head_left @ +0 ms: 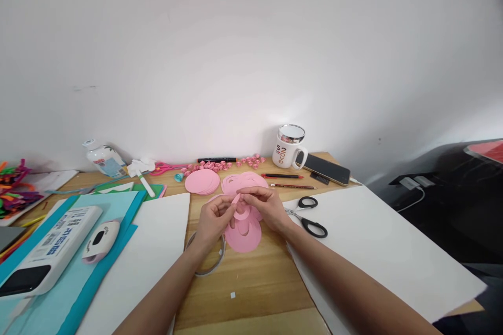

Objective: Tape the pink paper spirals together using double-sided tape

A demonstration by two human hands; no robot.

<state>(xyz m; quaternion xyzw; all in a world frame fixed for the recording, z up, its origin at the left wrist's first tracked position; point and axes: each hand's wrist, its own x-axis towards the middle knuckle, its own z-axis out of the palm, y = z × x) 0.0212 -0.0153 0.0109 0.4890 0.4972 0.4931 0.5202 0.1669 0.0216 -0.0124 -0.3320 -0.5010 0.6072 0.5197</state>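
Both hands meet over the middle of the wooden table (251,282). My left hand (214,218) and my right hand (264,205) pinch the top end of a pink paper spiral strip (244,230), which hangs down in loops between them. Just behind the hands lie a stack of pink paper circles (201,181) and more cut pink spirals (245,181). A row of small rolled pink paper roses (220,164) lines the back edge by the wall. A tape roll (212,267) lies under my left wrist.
Black-handled scissors (310,217) lie right of my right hand on a white sheet (377,251). Two pencils (285,178), a white mug (288,147) and a phone (328,169) sit behind. Blue paper (78,282), a white box (51,248) and a pink punch (101,241) are at left.
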